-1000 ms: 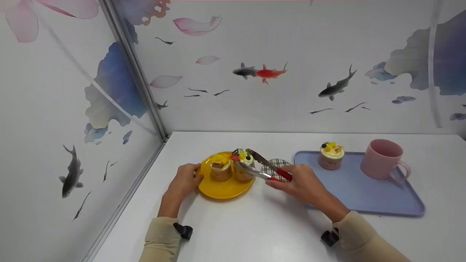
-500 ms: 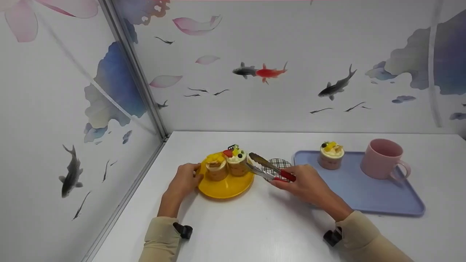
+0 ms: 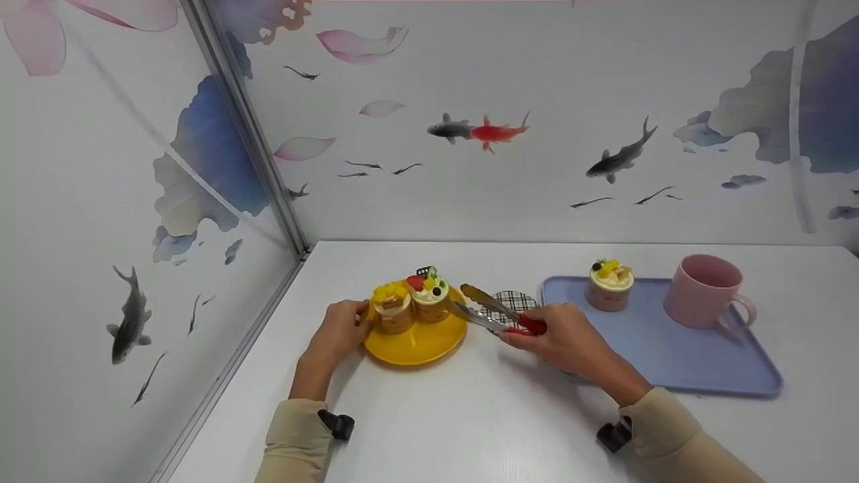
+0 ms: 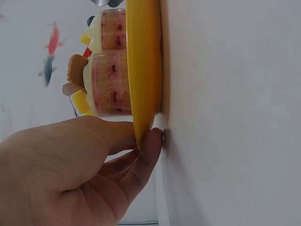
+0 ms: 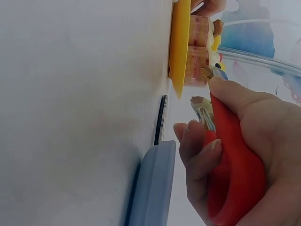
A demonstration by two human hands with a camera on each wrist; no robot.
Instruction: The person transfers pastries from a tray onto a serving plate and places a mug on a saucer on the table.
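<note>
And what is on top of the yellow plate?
Two dessert cups with fruit on top stand side by side on the yellow plate. The surface under them is covered, so it cannot be seen.

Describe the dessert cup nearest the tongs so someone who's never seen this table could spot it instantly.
On the white table, find the round yellow plate, left of the blue tray. Your dessert cup is the right-hand one of two on it, nearest the tongs. It shows a red piece among its toppings, which neither its yellow-topped neighbour nor the cup on the tray shows.
</note>
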